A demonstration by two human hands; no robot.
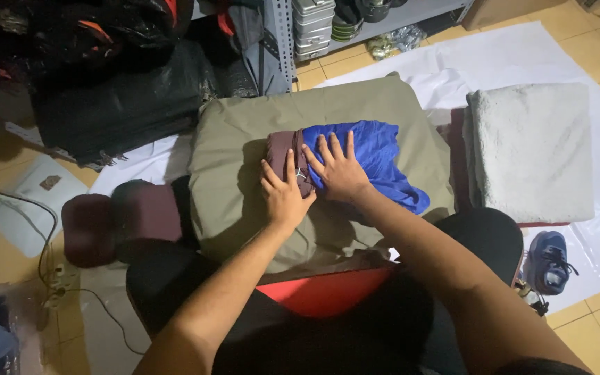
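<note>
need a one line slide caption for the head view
Left hand and right hand press flat on a folded maroon and blue cloth bundle atop an olive fabric cushion.

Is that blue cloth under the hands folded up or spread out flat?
Partly folded. The blue cloth lies bunched in layers on the olive cushion, with the right hand flat on it and the left hand beside.

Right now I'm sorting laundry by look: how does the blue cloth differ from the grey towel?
The blue cloth is bright, thin and rumpled; the grey towel is pale, thick and fluffy. The blue cloth lies on the olive cushion under the right hand; the grey towel lies untouched to the side. The towel looks larger. Both are fabric.
</note>
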